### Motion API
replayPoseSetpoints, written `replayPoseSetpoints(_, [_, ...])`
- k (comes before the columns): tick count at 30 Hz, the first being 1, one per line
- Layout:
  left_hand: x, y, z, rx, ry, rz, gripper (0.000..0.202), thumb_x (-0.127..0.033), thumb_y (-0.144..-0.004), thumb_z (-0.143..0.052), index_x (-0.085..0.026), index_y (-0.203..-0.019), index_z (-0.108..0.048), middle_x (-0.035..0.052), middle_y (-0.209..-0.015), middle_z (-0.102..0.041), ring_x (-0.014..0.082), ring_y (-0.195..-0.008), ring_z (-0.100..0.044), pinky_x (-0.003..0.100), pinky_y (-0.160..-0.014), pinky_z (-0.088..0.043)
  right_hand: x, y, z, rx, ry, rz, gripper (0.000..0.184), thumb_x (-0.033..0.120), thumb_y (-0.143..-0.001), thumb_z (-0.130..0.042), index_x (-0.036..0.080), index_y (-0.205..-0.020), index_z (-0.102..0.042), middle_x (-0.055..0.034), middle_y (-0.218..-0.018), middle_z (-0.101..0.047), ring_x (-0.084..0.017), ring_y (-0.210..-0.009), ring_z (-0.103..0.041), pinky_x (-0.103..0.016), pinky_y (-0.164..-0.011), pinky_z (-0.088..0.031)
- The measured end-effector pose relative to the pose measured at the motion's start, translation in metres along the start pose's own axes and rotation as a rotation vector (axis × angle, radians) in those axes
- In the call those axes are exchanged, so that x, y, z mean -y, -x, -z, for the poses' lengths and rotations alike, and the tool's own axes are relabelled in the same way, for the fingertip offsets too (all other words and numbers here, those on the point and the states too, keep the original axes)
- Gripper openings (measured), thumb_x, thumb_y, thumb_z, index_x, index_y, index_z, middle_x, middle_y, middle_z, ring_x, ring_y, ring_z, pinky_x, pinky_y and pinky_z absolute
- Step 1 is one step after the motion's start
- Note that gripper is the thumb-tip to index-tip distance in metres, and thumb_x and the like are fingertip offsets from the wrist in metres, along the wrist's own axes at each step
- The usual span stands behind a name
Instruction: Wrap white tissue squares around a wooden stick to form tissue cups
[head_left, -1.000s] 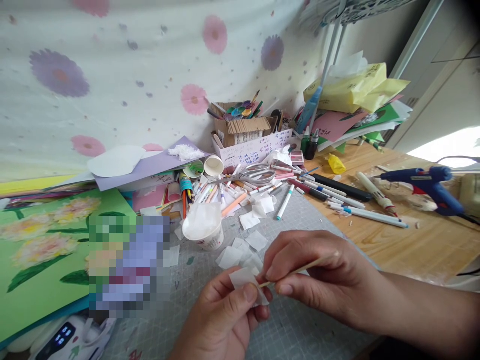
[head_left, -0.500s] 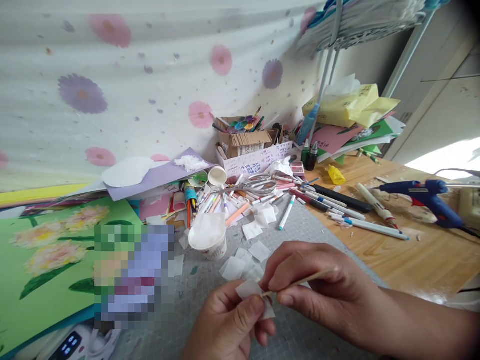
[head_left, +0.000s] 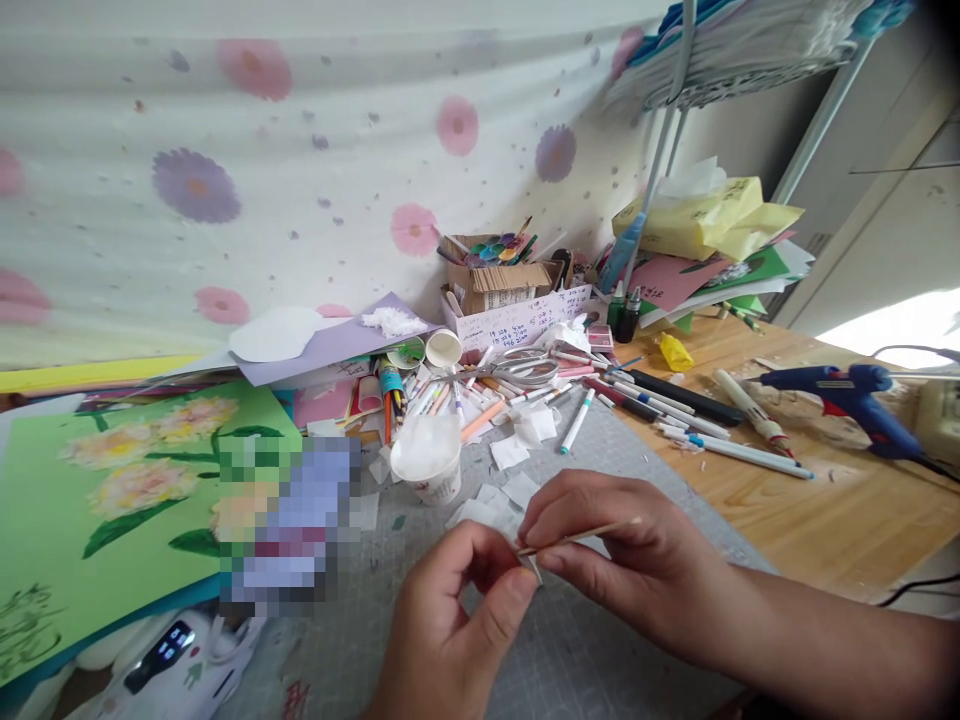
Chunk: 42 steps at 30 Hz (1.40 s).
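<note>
My right hand [head_left: 637, 550] pinches a thin wooden stick [head_left: 596, 533] between thumb and fingers, its tip pointing left. Thumb and index finger of my left hand [head_left: 457, 630] are closed on a small white paper square [head_left: 533, 570] at that tip. Only a narrow edge of the paper shows; the fingers cover the rest, and it looks folded against the stick. Just beyond the hands, loose white paper squares [head_left: 486, 508] lie on the grey cutting mat [head_left: 600, 655]. A paper cup [head_left: 427, 478] filled with white material stands behind my left hand.
Pens, scissors [head_left: 525, 368] and more paper squares [head_left: 527, 432] clutter the mat's back. A blue glue gun [head_left: 847, 385] rests on the wood at right. Green card with paper flowers [head_left: 142, 490] lies left, near a white device [head_left: 169, 655] with a lit display.
The paper lay spread flat over my left fingers; now it is turned in and mostly hidden at the stick's tip. My left fingers have curled upward. The whole view has shifted slightly.
</note>
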<state>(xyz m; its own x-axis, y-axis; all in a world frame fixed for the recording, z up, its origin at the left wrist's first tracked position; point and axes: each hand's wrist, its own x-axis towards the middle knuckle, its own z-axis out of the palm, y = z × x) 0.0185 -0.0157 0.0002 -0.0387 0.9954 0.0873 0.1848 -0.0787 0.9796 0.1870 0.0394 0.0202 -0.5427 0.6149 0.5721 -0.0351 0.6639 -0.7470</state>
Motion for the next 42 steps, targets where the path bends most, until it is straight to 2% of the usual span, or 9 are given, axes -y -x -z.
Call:
replayPoseSetpoints(6, [-0.002, -0.003, -0.006, -0.118, -0.032, 0.074, 0.015, -0.023, -0.071, -0.064, -0.020, -0.059, -0.056, -0.0030, -0.056, -0.052, 0.0140, -0.056, -0.046, 0.025, -0.057, -0.038, -0.001, 0.001, -0.005, 0.027, 0.051, 0.003, 0.009, 0.012, -0.087, -0.057, 0.015, -0.086, -0.066, -0.0081, -0.084, -0.069, -0.014, -0.076, -0.063, -0.025, -0.068, -0.052])
replayPoseSetpoints(11, [-0.002, -0.004, -0.004, -0.057, -0.038, 0.112, 0.014, -0.025, -0.072, -0.066, -0.019, -0.061, -0.058, -0.0015, -0.057, -0.055, 0.0153, -0.057, -0.048, 0.025, -0.056, -0.039, 0.001, 0.001, -0.006, 0.065, 0.101, 0.020, 0.010, 0.010, -0.086, -0.056, 0.013, -0.087, -0.066, -0.0099, -0.085, -0.067, -0.015, -0.079, -0.063, -0.025, -0.070, -0.052])
replayPoseSetpoints(17, [-0.001, -0.006, -0.001, -0.051, -0.025, 0.105, 0.015, -0.026, -0.073, -0.063, -0.020, -0.062, -0.056, -0.0021, -0.059, -0.052, 0.0156, -0.059, -0.047, 0.026, -0.058, -0.040, 0.000, 0.002, -0.008, 0.065, 0.096, 0.015, 0.011, 0.009, -0.086, -0.056, 0.011, -0.089, -0.067, -0.0108, -0.086, -0.067, -0.015, -0.080, -0.064, -0.025, -0.071, -0.053])
replayPoseSetpoints(24, [0.001, -0.009, -0.001, -0.015, 0.003, 0.194, 0.013, -0.023, -0.074, -0.060, -0.019, -0.062, -0.057, -0.0016, -0.057, -0.053, 0.0160, -0.058, -0.047, 0.026, -0.055, -0.038, 0.000, 0.004, -0.008, 0.080, 0.150, 0.040, 0.012, 0.004, -0.083, -0.057, 0.012, -0.088, -0.065, -0.0103, -0.088, -0.067, -0.014, -0.080, -0.063, -0.023, -0.071, -0.052])
replayPoseSetpoints(29, [-0.003, -0.012, 0.000, -0.019, 0.056, 0.243, 0.017, -0.024, -0.074, -0.059, -0.019, -0.059, -0.053, -0.0039, -0.054, -0.049, 0.0142, -0.056, -0.045, 0.024, -0.054, -0.036, -0.002, 0.003, -0.008, 0.027, 0.140, 0.033, 0.010, 0.007, -0.085, -0.056, 0.013, -0.087, -0.064, -0.0093, -0.083, -0.068, -0.015, -0.077, -0.063, -0.025, -0.069, -0.053])
replayPoseSetpoints(33, [-0.002, -0.015, 0.005, -0.020, -0.019, 0.246, 0.018, -0.024, -0.074, -0.056, -0.020, -0.057, -0.050, -0.0051, -0.053, -0.047, 0.0139, -0.054, -0.043, 0.024, -0.052, -0.034, -0.012, 0.000, -0.004, -0.034, 0.158, 0.033, 0.008, 0.009, -0.085, -0.058, 0.015, -0.083, -0.064, -0.0069, -0.079, -0.069, -0.015, -0.075, -0.064, -0.027, -0.069, -0.052])
replayPoseSetpoints(35, [0.000, -0.019, 0.008, -0.002, -0.113, 0.237, 0.017, -0.024, -0.073, -0.054, -0.021, -0.057, -0.049, -0.0049, -0.053, -0.047, 0.0144, -0.054, -0.043, 0.024, -0.051, -0.034, -0.019, -0.002, -0.001, -0.064, 0.165, -0.013, 0.007, 0.012, -0.084, -0.058, 0.016, -0.081, -0.063, -0.0059, -0.078, -0.069, -0.015, -0.074, -0.064, -0.027, -0.068, -0.052])
replayPoseSetpoints(39, [0.004, -0.029, 0.015, -0.007, -0.348, 0.212, 0.015, -0.024, -0.072, -0.051, -0.021, -0.058, -0.051, -0.0045, -0.050, -0.049, 0.0147, -0.050, -0.043, 0.024, -0.048, -0.030, -0.036, -0.005, 0.006, -0.128, 0.149, -0.264, 0.008, 0.021, -0.082, -0.060, 0.016, -0.078, -0.064, -0.0055, -0.077, -0.068, -0.016, -0.071, -0.064, -0.028, -0.066, -0.051])
replayPoseSetpoints(42, [0.007, -0.033, 0.018, -0.041, -0.412, 0.215, 0.015, -0.024, -0.072, -0.050, -0.021, -0.057, -0.052, -0.0048, -0.047, -0.050, 0.0142, -0.046, -0.041, 0.024, -0.046, -0.027, -0.050, -0.007, 0.008, -0.139, 0.136, -0.377, 0.010, 0.022, -0.082, -0.058, 0.015, -0.078, -0.064, -0.0047, -0.073, -0.067, -0.015, -0.067, -0.063, -0.028, -0.063, -0.052])
